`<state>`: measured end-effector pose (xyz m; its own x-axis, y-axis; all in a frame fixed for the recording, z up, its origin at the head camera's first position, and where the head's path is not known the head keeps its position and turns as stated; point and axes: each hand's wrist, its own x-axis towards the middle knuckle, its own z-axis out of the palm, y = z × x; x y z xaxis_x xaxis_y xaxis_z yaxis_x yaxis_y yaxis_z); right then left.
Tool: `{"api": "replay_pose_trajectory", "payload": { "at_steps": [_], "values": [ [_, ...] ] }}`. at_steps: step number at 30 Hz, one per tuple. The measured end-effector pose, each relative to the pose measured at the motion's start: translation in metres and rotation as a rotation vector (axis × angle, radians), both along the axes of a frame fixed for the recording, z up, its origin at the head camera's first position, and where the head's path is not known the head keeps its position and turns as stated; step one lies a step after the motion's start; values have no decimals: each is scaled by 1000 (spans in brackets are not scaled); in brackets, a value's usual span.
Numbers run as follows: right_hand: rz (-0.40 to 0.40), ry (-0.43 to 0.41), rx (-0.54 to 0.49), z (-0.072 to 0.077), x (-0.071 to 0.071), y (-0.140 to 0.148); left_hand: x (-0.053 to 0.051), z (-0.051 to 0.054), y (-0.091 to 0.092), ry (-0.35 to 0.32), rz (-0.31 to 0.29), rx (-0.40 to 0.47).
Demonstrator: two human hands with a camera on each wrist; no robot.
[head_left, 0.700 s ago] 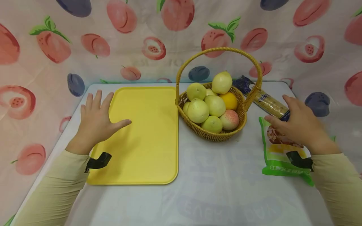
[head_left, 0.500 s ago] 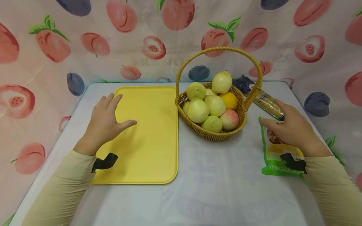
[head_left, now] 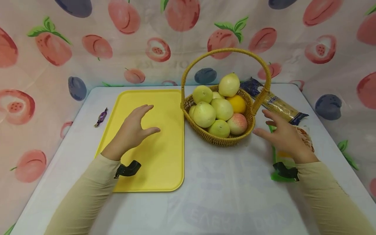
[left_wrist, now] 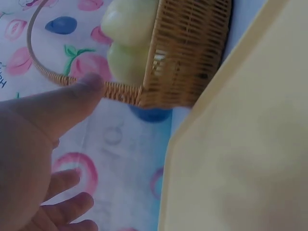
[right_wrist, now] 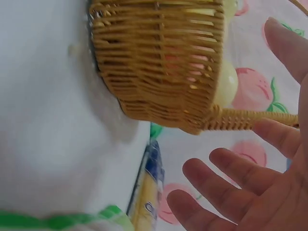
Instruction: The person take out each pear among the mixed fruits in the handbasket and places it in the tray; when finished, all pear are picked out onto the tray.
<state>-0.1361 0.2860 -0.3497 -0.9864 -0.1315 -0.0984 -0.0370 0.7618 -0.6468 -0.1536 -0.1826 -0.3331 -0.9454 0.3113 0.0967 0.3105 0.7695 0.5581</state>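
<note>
Wicker basket (head_left: 218, 141), hands (head_left: 129, 132) (head_left: 285, 135) hovering either side (thumbs inward), arms outstretched

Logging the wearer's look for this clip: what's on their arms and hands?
Both arms wear long, plain, creased beige sleeves, left sleeve and right sleeve, ending at the wrists. At each cuff sits a small, curved black piece, left piece and right piece. The left hand and right hand are gloveless, with no rings visible.
</note>
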Motion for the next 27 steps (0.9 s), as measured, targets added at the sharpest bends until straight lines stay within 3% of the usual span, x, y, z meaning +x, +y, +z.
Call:
{"api": "replay_pose_trajectory", "payload": {
  "at_steps": [9,17,27],
  "values": [
    [21,-40,-33,-9,-5,-9,-12,-10,31,-56,-84,91],
    [46,-43,-100,-20,-6,-13,-19,-15,60,-168,-126,209],
    [41,-51,-130,-27,-11,-14,-25,-23,95,-153,-190,330]
  ]
}}
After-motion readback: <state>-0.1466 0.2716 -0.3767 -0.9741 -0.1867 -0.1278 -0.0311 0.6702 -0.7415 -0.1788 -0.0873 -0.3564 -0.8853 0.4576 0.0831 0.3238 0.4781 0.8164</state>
